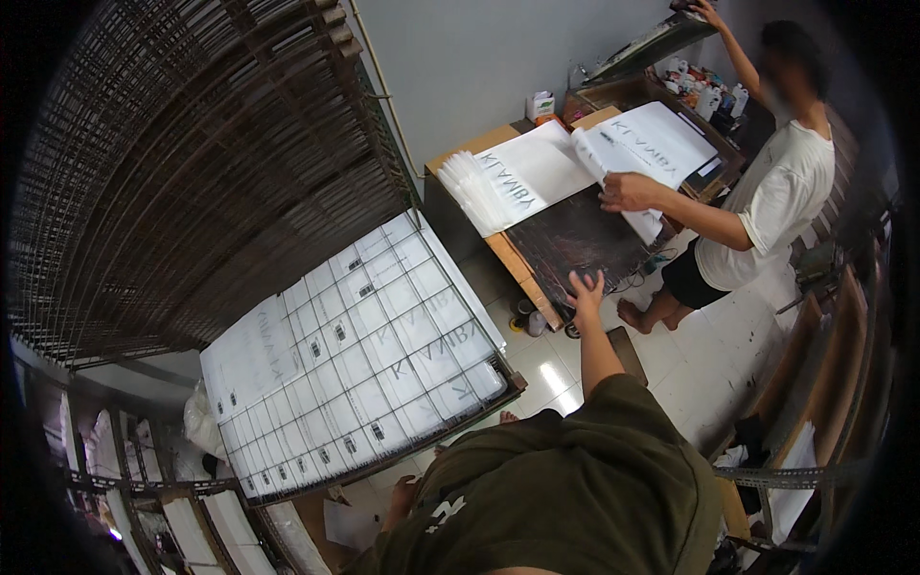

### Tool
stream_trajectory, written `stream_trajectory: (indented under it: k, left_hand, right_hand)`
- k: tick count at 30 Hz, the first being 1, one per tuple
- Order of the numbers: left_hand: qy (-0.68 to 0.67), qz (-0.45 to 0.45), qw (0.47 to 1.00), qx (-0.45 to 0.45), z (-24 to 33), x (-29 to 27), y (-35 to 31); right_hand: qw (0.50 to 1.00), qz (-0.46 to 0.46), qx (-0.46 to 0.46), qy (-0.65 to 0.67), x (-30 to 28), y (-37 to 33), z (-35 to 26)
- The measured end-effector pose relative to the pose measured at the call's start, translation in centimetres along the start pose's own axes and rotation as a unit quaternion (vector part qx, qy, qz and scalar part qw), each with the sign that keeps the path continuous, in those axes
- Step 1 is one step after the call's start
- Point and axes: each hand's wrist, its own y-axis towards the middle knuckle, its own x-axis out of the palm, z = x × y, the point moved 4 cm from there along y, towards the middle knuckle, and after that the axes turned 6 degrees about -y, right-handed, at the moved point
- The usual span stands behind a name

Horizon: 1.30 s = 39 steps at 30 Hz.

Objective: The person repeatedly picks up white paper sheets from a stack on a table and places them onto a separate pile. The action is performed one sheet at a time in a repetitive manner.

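My right hand (586, 290) reaches out over the near corner of the dark tabletop (575, 244), its fingers spread and nothing in them. My left hand (401, 498) hangs low beside the wire drying rack (460, 419); its fingers are too small and shaded to make out. White printed plastic sheets (383, 326) lie on the rack under the wire grid. On the table's far left end rests a stack of similar white sheets (537, 172). A co-worker's hand (628, 192) holds the edge of another white printed sheet (661, 144) at the printing station.
Raised wire racks (211, 144) tower at the upper left. The co-worker (776, 182) stands right of the table, one arm up at a tilted screen frame (652, 43). Bottles (709, 101) crowd behind the station. Shelving with boards (805, 374) lines the right side.
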Motion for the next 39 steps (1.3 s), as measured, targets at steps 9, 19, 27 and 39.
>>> stream_trajectory:
  k: [9, 19, 27, 39]
  left_hand:
    - [-0.059, 0.020, 0.982, -0.178, -5.3, -1.5, -3.6]
    - [-0.079, 0.095, 0.962, -0.243, -0.1, -0.1, -7.9]
    - [-0.254, 0.111, 0.918, -0.283, -9.3, 7.5, -12.4]
    - [-0.349, 0.165, 0.867, -0.315, -12.9, 5.7, -13.7]
  right_hand:
    - [0.968, -0.019, 0.135, 0.210, 0.5, 5.7, 5.7]
    - [0.994, -0.048, -0.093, -0.037, 13.1, -0.7, -7.5]
    - [0.812, -0.515, -0.175, -0.213, 30.9, -16.2, -13.0]
    - [0.342, -0.829, -0.302, -0.324, 44.8, -45.4, -9.1]
